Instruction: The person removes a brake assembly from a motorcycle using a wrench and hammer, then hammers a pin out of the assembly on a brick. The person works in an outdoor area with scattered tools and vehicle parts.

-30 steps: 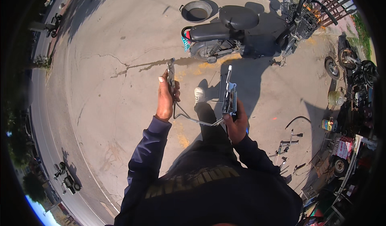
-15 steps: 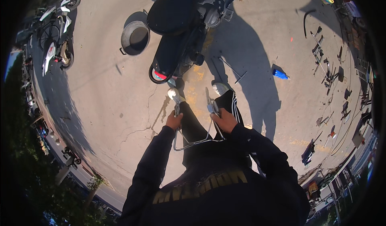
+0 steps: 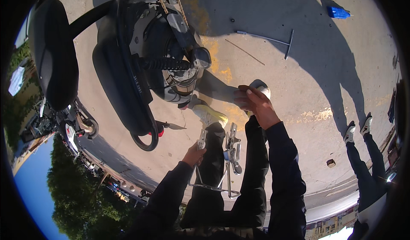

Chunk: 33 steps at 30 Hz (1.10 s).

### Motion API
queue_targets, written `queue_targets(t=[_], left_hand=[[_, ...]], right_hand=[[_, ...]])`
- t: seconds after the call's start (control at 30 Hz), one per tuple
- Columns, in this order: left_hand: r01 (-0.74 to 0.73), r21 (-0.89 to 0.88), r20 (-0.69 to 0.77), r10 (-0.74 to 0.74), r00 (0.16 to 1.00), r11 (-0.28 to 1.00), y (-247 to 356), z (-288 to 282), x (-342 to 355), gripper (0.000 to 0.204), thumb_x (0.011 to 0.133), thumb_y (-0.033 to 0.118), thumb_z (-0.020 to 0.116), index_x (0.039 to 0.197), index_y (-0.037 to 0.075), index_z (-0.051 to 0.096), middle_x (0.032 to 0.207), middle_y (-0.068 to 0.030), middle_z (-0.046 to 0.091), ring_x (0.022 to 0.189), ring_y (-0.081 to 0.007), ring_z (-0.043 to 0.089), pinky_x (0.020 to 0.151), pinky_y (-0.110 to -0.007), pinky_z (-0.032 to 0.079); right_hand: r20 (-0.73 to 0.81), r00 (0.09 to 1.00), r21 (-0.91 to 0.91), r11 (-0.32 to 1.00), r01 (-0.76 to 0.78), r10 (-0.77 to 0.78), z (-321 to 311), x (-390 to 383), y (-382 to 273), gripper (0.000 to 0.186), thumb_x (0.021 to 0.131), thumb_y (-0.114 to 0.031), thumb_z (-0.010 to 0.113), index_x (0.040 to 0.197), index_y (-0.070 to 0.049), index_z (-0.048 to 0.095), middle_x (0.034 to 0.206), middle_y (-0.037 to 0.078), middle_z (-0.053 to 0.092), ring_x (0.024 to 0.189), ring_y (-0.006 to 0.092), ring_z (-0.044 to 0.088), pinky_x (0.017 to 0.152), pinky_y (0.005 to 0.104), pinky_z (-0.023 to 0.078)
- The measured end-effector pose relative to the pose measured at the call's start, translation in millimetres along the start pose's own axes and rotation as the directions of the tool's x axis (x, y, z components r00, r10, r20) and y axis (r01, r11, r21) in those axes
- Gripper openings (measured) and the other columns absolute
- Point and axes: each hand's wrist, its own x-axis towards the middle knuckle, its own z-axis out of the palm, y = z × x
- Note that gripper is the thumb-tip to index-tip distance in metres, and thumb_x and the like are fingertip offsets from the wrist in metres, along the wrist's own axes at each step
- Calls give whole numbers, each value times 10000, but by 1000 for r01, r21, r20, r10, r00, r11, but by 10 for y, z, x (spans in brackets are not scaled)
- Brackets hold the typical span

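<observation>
My left hand [image 3: 194,156] is closed around one arm of a bent chrome tube bracket [image 3: 215,188]. The bracket hangs in front of my legs, with flat mounting plates and a blue-and-silver clamp-like part [image 3: 232,154] on its other arm. My right hand [image 3: 256,105] is off the bracket, its fingers stretched out over the ground near my shoe [image 3: 262,89]. Ahead and to the left stands a black scooter [image 3: 115,82] with a long seat, a looped grab rail [image 3: 149,144] and a coil shock absorber [image 3: 164,64]. Both hands are apart from it.
A T-handle wrench [image 3: 269,38] and a thin rod [image 3: 245,52] lie on the concrete beyond my right hand. Farther right is a small blue object [image 3: 338,12]. Another person's legs [image 3: 367,163] stand at the right. A white motorcycle [image 3: 70,133] is parked at the left.
My right hand has let go of the bracket and reached forward, opening. My left hand keeps its hold. The view has turned, bringing the scooter closer on the left and another person into sight.
</observation>
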Motion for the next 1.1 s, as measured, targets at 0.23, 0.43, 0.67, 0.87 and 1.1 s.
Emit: queue_targets(t=[0.23, 0.43, 0.67, 0.87, 1.1], left_hand=[[6, 281, -133, 33, 991, 960, 183, 137, 669, 555, 966, 60, 600, 1496, 89, 436, 605, -2, 471, 414, -97, 471, 375, -276, 406], [91, 571, -210, 38, 977, 816, 728, 528, 1088, 561, 962, 106, 619, 1501, 114, 461, 616, -23, 536, 436, -112, 507, 409, -297, 422], [156, 579, -259, -2, 966, 800, 852, 575, 1557, 585, 971, 132, 582, 1534, 126, 425, 587, -31, 525, 410, -113, 497, 404, -293, 417], [193, 584, -235, -63, 970, 789, 924, 589, 1750, 581, 984, 153, 574, 1544, 136, 419, 623, -38, 551, 424, -110, 507, 415, -295, 430], [80, 641, -202, 68, 977, 764, 814, 383, 1785, 545, 968, 151, 576, 1500, 101, 471, 661, -74, 597, 449, -139, 517, 468, -336, 463]], right_hand=[[101, 970, 552, 824, 129, -220, -52, 2146, 263, 815, 1032, -659, 345, 1509, -1, 400, 1463, 155, 562, 1377, 280, 490, 1173, 431, 315], [84, 968, 535, 831, 155, -235, -95, 2753, 711, 964, 986, -770, 261, 1531, 16, 379, 1504, 167, 519, 1420, 290, 447, 1217, 418, 258], [94, 954, 703, 698, 139, -285, -78, 2836, 880, 901, 1026, -699, 308, 1463, 73, 464, 1442, 219, 560, 1377, 287, 497, 1200, 352, 287], [133, 944, 619, 769, 158, -301, -36, 2962, 986, 860, 1041, -668, 321, 1439, 74, 497, 1433, 216, 565, 1351, 270, 521, 1174, 331, 326], [169, 885, 271, 884, 381, -433, -16, 2767, 927, 808, 1047, -658, 271, 1537, -31, 416, 1536, 183, 477, 1430, 296, 443, 1223, 410, 270]])
